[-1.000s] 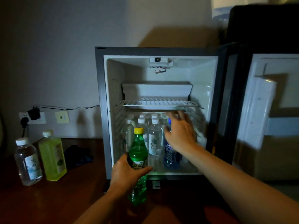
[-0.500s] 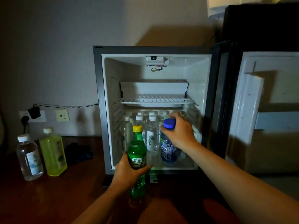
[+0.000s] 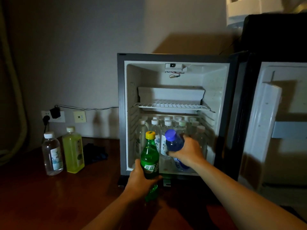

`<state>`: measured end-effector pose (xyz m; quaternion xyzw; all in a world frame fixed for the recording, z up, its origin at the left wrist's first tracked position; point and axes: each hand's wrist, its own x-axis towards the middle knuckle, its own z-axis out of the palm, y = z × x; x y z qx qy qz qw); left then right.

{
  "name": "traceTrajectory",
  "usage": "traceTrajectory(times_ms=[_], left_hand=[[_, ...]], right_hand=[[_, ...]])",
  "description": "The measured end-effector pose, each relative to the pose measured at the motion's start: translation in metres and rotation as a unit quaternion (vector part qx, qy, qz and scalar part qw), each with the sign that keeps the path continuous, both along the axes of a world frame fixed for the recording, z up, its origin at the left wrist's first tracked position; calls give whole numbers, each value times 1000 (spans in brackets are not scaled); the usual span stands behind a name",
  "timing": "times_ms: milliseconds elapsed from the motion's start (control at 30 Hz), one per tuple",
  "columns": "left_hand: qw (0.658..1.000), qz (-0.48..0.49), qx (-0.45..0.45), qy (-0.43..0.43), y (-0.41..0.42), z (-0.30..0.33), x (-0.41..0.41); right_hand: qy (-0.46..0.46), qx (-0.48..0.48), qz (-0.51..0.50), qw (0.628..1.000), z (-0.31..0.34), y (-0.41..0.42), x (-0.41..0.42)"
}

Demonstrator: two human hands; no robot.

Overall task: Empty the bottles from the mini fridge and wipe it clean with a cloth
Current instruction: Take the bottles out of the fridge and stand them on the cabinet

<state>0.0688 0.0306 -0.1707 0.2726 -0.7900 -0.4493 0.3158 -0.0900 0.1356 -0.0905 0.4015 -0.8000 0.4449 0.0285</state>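
Note:
The mini fridge (image 3: 122, 113) stands open on a dark wooden surface, its door (image 3: 265, 123) swung to the right. Several clear water bottles (image 3: 167, 128) with white caps fill its lower part under a bare wire shelf (image 3: 172, 106). My left hand (image 3: 141, 181) grips a green soda bottle (image 3: 149, 156) with a yellow cap, upright in front of the fridge opening. My right hand (image 3: 187, 153) grips a blue bottle (image 3: 174, 141) with a blue cap, tilted left at the fridge mouth. A dark cloth (image 3: 95, 152) lies left of the fridge.
A clear water bottle (image 3: 51, 153) and a yellow drink bottle (image 3: 73, 150) stand on the wooden surface (image 3: 41, 196) at the left. Wall sockets with a plugged adapter (image 3: 54, 112) and a cable sit behind them. A dark appliance (image 3: 274, 32) stands above right.
My right hand has pulled the blue bottle out from among the others toward the fridge mouth and tilted it left. My left hand keeps holding the green bottle in front.

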Motion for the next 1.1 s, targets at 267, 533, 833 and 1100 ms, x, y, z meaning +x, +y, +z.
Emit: traceTrajectory(times_ms=[267, 533, 833, 1100], left_hand=[[993, 104, -7, 52, -5, 6, 31], [986, 157, -14, 54, -35, 13, 75], [964, 262, -27, 39, -82, 4, 143], [948, 318, -25, 5, -147, 12, 177]], right_hand=[[-221, -192, 51, 955, -10, -10, 15], [-295, -165, 198, 920, 4, -37, 73], [-306, -143, 276, 900, -2, -92, 132], [-287, -151, 302, 897, -17, -146, 162]])
